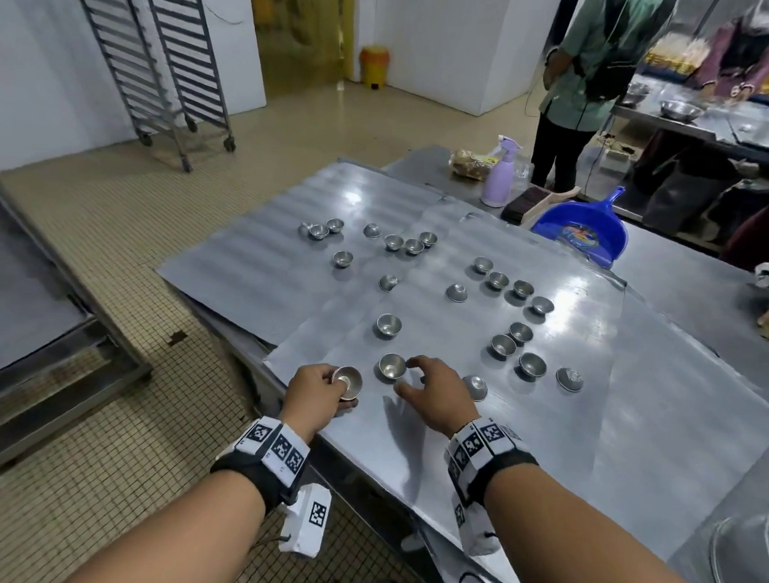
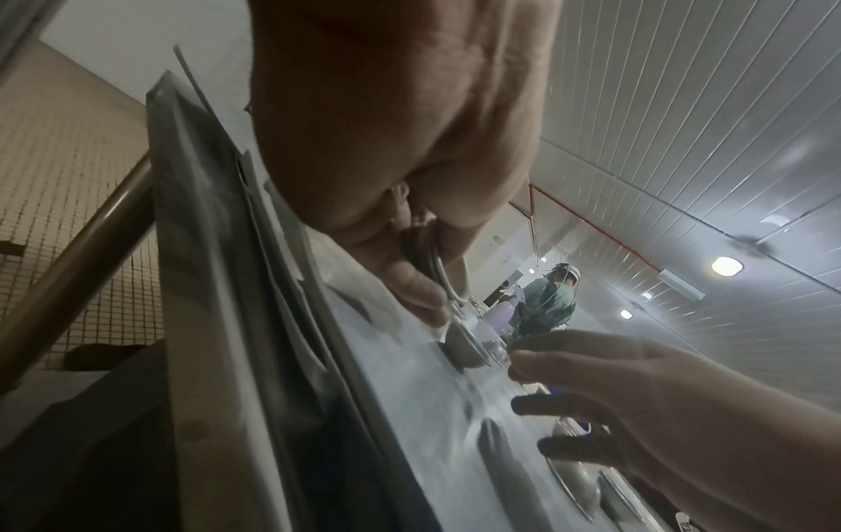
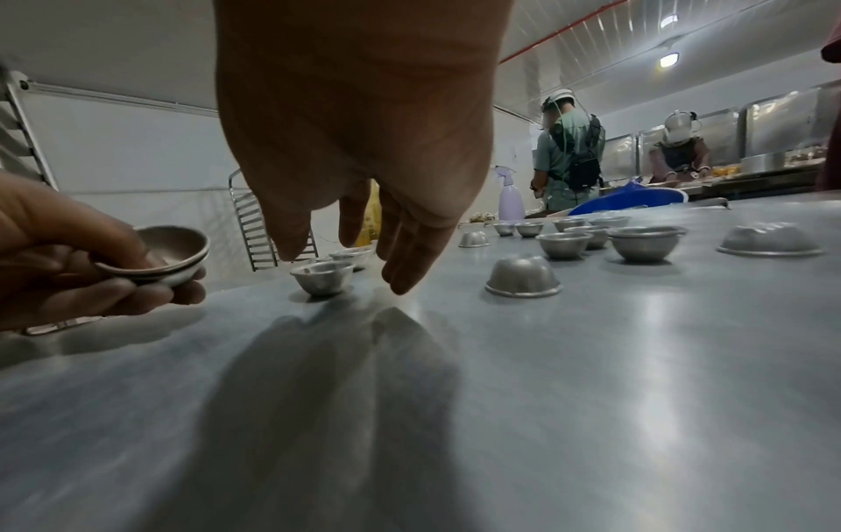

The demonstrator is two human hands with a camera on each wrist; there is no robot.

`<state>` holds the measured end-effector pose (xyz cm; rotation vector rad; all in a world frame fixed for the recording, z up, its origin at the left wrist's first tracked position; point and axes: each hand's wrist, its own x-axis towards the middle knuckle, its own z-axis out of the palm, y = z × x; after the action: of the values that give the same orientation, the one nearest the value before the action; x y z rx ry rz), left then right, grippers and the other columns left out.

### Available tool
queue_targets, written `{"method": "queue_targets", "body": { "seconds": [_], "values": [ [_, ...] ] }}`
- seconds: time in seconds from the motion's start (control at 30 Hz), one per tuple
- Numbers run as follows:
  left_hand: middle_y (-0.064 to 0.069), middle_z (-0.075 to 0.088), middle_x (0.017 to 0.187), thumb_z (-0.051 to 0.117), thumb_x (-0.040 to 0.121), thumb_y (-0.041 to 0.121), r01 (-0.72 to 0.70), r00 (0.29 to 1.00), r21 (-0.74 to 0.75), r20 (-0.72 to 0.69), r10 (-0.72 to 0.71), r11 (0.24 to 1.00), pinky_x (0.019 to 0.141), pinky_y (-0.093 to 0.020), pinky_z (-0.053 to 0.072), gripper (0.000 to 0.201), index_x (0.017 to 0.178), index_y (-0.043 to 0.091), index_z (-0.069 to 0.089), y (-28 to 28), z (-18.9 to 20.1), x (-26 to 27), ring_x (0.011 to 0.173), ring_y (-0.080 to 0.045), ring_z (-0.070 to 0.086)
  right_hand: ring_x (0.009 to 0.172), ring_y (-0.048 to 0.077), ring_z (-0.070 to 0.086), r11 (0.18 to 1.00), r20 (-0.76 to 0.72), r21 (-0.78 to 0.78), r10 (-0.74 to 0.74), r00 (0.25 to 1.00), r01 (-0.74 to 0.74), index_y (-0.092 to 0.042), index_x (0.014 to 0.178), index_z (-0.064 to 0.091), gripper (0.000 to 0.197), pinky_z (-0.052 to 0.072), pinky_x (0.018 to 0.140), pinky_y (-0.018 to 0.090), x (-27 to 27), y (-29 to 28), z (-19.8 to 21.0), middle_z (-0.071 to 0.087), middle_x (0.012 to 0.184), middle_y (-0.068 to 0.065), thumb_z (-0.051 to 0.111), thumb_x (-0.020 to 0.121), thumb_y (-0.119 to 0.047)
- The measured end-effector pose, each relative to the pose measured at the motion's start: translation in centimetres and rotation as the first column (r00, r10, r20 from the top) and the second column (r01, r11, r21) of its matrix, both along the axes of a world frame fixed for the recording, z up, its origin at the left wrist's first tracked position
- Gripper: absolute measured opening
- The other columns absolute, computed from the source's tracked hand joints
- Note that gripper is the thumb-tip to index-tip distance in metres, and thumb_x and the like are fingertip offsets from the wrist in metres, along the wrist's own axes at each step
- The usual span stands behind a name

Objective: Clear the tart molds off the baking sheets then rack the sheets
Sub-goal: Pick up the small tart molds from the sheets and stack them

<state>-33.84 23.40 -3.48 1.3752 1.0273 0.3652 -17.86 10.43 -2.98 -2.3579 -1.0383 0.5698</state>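
the task looks barely begun: the left hand (image 1: 314,387) pinches a small nested stack of round metal tart molds (image 1: 348,381) at the near edge of the flat grey baking sheets (image 1: 252,259), while the right hand (image 1: 435,392), fingers spread, reaches round a single upright mold (image 1: 392,365). some two dozen molds (image 1: 503,346) remain; the wheeled metal rack (image 1: 163,61) waits, well apart. the stack's count is unclear.
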Motion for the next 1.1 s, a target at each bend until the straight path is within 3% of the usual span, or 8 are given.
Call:
{"method": "queue_targets", "body": {
  "seconds": [0.17,0.3,0.47,0.57,0.7,0.87,0.97,1.1],
  "values": [
    [-0.022,0.073,0.096,0.054,0.096,-0.003,0.012,1.000,0.034,-0.018,-0.011,0.999,0.079,-0.048,0.062,0.019,0.091,0.011,0.067,1.2,-0.1,-0.9,0.074,-0.032,0.077,0.115,0.024,0.057,0.995,0.039,-0.068,0.073,0.997,-0.070,-0.023,0.122,0.062,0.038,0.046,0.093,0.033,0.0,3.5,-0.6,0.055,0.130,0.002,0.067,0.086,-0.036],
    [-0.020,0.072,0.098,0.054,0.096,-0.003,0.023,1.000,0.027,-0.013,-0.023,0.999,0.075,-0.042,0.063,0.016,0.101,0.005,0.067,1.8,0.0,-0.9,0.075,-0.031,0.077,0.107,0.026,0.058,0.980,0.080,-0.150,0.144,0.986,-0.131,-0.034,0.093,0.065,0.009,0.046,0.082,0.033,0.1,4.2,-1.7,0.053,0.105,-0.002,0.061,0.085,-0.033],
    [-0.023,0.072,0.098,0.055,0.095,-0.004,0.066,0.998,0.038,-0.012,-0.066,0.997,0.064,-0.034,0.060,0.019,0.090,0.009,0.068,1.5,0.1,0.0,0.073,-0.031,0.077,0.103,0.024,0.061,0.986,0.121,-0.090,0.151,0.981,-0.140,-0.024,0.080,0.066,0.011,0.047,0.076,0.032,0.0,3.1,-2.1,0.061,0.099,-0.003,0.059,0.085,-0.030],
    [-0.025,0.071,0.098,0.055,0.095,-0.004,0.093,0.996,0.029,-0.015,-0.092,0.995,0.065,-0.034,0.061,0.017,0.094,0.004,0.070,0.9,-0.2,0.9,0.074,-0.032,0.077,0.094,0.022,0.062,0.991,0.094,-0.073,0.118,0.989,-0.111,-0.025,0.092,0.066,0.009,0.041,0.070,0.029,-0.3,1.6,-1.6,0.064,0.096,-0.005,0.062,0.085,-0.030],
    [-0.025,0.071,0.099,0.054,0.094,-0.003,0.140,0.990,0.027,-0.013,-0.140,0.990,0.073,-0.044,0.063,0.017,0.096,0.001,0.070,-0.4,-0.6,2.5,0.073,-0.033,0.076,0.108,0.022,0.063,0.996,0.047,-0.050,0.082,0.996,-0.080,-0.022,0.132,0.054,0.050,0.050,0.089,0.034,-0.5,-1.5,-1.2,0.067,0.118,0.000,0.066,0.085,-0.035],
    [-0.019,0.071,0.099,0.052,0.095,-0.005,0.169,0.986,0.000,0.012,-0.169,0.986,0.075,-0.044,0.063,0.023,0.108,0.005,0.068,-2.5,-0.5,4.4,0.073,-0.033,0.076,0.105,0.024,0.063,0.992,0.027,-0.121,-0.027,0.999,0.030,-0.018,0.113,0.065,0.029,0.046,0.080,0.029,0.5,-5.3,-0.7,0.068,0.111,0.003,0.063,0.085,-0.027],
    [-0.021,0.071,0.098,0.051,0.094,-0.005,0.199,0.980,-0.002,0.020,-0.199,0.980,0.077,-0.046,0.063,0.023,0.105,0.004,0.069,-3.6,-0.6,5.4,0.073,-0.033,0.076,0.099,0.026,0.064,0.990,0.040,-0.039,-0.134,0.990,0.136,-0.019,0.100,0.060,0.017,0.040,0.072,0.028,1.3,-6.6,-0.8,0.067,0.102,0.002,0.063,0.085,-0.026],
    [-0.022,0.072,0.099,0.052,0.094,-0.003,0.217,0.976,-0.063,0.041,-0.214,0.974,0.076,-0.041,0.063,0.021,0.106,0.000,0.069,-4.5,-0.7,6.5,0.076,-0.032,0.077,0.112,0.023,0.060,0.964,0.024,0.168,-0.212,0.977,0.205,-0.017,0.127,0.061,0.043,0.045,0.091,0.029,1.1,-6.6,0.1,0.063,0.123,0.003,0.070,0.088,-0.032]
  ]
}}
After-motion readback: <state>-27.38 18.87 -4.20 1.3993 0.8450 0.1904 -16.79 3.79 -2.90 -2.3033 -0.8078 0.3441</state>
